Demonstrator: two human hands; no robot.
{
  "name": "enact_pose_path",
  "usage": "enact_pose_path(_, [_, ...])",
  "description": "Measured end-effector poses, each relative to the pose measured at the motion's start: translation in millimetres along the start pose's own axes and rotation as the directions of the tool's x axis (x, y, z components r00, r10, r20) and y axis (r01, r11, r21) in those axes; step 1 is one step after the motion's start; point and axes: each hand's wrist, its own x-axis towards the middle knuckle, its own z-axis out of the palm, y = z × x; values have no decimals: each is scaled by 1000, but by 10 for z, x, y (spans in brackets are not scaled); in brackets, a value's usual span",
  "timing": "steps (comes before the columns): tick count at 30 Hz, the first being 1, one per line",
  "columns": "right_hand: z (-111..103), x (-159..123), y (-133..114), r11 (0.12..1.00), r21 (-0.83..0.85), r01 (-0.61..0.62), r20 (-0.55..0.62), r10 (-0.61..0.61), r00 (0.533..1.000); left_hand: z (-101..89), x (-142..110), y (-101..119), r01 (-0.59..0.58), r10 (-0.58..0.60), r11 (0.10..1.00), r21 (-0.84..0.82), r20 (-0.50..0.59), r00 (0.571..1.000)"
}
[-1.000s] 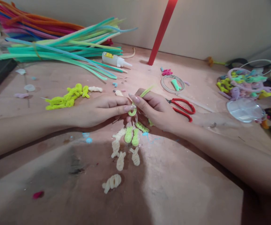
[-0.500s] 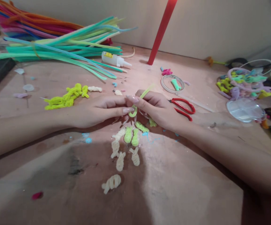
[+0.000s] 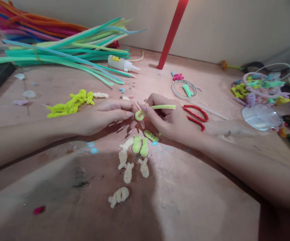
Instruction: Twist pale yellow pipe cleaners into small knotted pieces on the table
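A light yellow-green pipe cleaner (image 3: pixel 163 107) is bent into a small loop at its left end, its straight tail pointing right. My left hand (image 3: pixel 109 113) pinches the loop's left side between thumb and fingers. On the loop's other side, my right hand (image 3: pixel 168 113) grips the same pipe cleaner with thumb and forefinger. Just below the hands lie small twisted yellow-green pieces (image 3: pixel 136 144), and nearer to me several cream twisted pieces (image 3: pixel 128 173). Red-handled pliers (image 3: pixel 196 113) rest beside my right hand, their jaws hidden behind it.
Bundled pipe cleaners (image 3: pixel 67 53) lie at the back left, with a glue bottle (image 3: pixel 119 63) beside them. Bright yellow twisted pieces (image 3: pixel 71 105) sit behind my left wrist. A red post (image 3: pixel 172 35) stands at the back. On the right are a clear dish (image 3: pixel 261 117) and colourful pieces (image 3: pixel 260 87).
The pipe cleaner's tail has swung from pointing up and back to lying level toward the right. Its bent end now forms a rounder, closed loop between my fingertips.
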Motion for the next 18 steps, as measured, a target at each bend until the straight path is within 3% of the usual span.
enact_pose_path(6, [-14, -8, 16, 994, -45, 99, -23, -100, 995, -34, -16, -57, -38, 39, 996, 82, -19, 999])
enact_pose_path(10, [-27, 13, 20, 987, 41, 158, 26, -159, 987, -56, -39, -112, -117, 127, 976, 183, -47, 991])
enact_pose_path(18, [-8, 18, 46, 994, 92, 61, -19, -60, 998, -77, -43, -41, -285, 293, 843, 457, 54, 955])
